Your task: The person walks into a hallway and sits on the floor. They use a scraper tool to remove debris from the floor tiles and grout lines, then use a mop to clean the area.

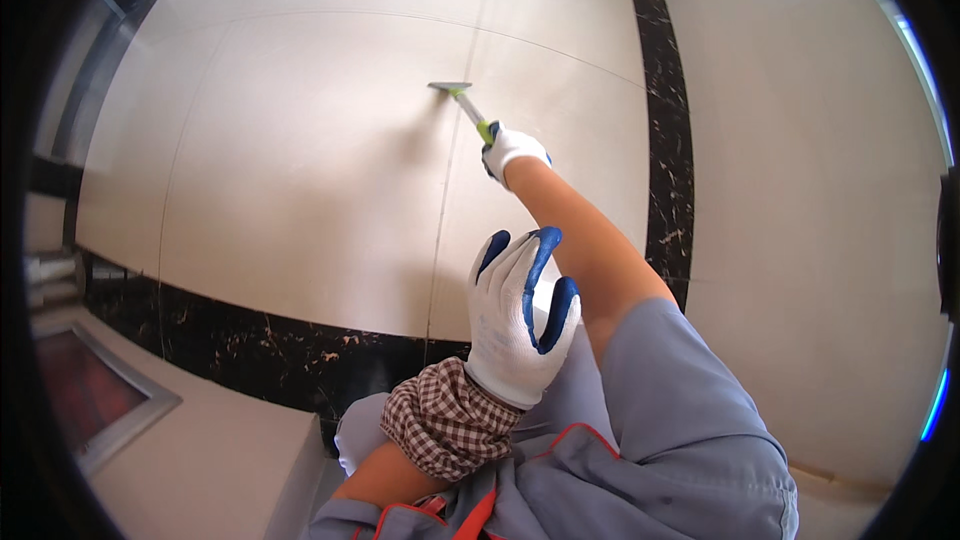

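Observation:
My right hand point(515, 152), in a white glove with dark blue coating, reaches far forward and is closed round the green handle of a scraper point(467, 108). The scraper has a pale shaft and a flat grey head, which is at a large cream tile point(310, 160); whether it touches is hard to tell. Nearer to me, my left hand point(525, 315) is raised in a matching glove. Its fingers are bent and apart from the thumb, and I make out nothing held in it. A brown-and-white checked sleeve cover point(452, 418) is bunched at the left wrist.
A black marbled border point(300, 345) runs along the near side of the cream tiles, and another black strip point(670, 130) along the right. Beyond that strip is a plain pale surface point(800, 190). A grey-framed panel point(150, 405) lies at the lower left.

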`<state>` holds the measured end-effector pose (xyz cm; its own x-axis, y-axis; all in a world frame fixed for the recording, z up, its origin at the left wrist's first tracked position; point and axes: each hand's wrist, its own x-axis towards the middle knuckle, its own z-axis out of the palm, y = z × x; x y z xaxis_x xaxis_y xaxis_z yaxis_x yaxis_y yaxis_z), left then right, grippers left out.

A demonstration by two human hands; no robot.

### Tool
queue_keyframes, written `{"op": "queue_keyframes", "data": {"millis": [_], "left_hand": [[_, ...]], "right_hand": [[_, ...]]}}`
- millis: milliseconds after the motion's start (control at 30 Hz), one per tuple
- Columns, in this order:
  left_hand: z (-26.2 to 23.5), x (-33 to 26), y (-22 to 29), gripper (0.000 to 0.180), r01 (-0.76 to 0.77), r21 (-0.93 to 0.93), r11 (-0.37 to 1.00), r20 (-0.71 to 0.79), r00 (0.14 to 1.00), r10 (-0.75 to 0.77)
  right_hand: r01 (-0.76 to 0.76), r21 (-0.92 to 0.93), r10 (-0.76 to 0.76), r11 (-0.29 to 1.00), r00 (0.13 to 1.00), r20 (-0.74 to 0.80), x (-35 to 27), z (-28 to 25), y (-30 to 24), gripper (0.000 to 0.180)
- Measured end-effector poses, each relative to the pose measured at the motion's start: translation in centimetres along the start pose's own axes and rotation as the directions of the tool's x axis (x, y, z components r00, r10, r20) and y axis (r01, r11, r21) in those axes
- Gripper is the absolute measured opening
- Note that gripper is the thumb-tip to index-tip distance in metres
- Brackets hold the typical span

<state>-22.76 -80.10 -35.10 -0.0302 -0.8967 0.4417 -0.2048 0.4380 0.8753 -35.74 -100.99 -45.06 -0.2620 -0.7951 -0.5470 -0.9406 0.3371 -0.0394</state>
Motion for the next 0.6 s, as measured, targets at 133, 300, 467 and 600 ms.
{"op": "queue_keyframes", "data": {"millis": [133, 300, 467, 600], "left_hand": [[4.4, -0.8, 1.3, 0.052, -0.027, -0.086, 0.996, 0.164, 0.986, 0.041], [8.0, -3.3, 3.8, 0.055, -0.045, -0.228, 0.973, 0.451, 0.881, 0.146], [10.9, -5.5, 4.3, 0.051, -0.051, -0.227, 0.973, 0.614, 0.767, 0.184], [12.0, -4.9, 4.1, 0.056, -0.015, -0.183, 0.983, 0.619, 0.775, 0.127]], "right_hand": [[-0.008, 0.093, 0.01, 0.996, 1.0, -0.02, -6.9, 0.9, 11.6, 0.038], [-0.317, 0.319, 0.35, 0.893, 0.935, -0.051, -15.0, 3.9, 27.1, 0.043], [-0.416, 0.488, 0.54, 0.767, 0.829, -0.142, -14.2, 4.9, 39.5, 0.041], [-0.322, 0.449, 0.445, 0.833, 0.873, -0.199, -5.6, 0.2, 42.4, 0.041]]}}
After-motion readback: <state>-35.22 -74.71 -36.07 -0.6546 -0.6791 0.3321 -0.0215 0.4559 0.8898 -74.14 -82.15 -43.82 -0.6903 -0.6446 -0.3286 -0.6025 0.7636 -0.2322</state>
